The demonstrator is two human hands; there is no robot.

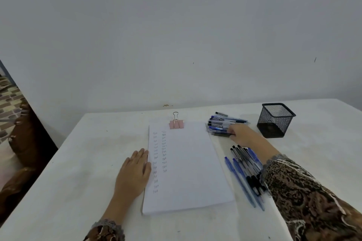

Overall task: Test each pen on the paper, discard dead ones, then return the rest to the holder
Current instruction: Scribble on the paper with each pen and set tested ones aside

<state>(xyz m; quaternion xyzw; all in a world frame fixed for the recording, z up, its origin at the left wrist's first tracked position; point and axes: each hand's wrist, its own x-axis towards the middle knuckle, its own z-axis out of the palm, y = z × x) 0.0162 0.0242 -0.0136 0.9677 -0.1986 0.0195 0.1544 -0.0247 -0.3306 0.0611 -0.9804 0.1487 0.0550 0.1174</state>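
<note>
White table (78,182): two pen piles (221,123), one holder (274,121), one pad (192,172)

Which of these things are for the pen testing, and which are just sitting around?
For the job: paper, far pile of pens, near pile of pens, mesh holder, left hand flat on the paper's edge, right hand at the far pile.

Just sitting around: pink clip on the paper's top, brown furniture at the left.

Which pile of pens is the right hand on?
The far pile, beside the mesh holder; the right hand touches it. The near pile lies under the forearm.
</note>
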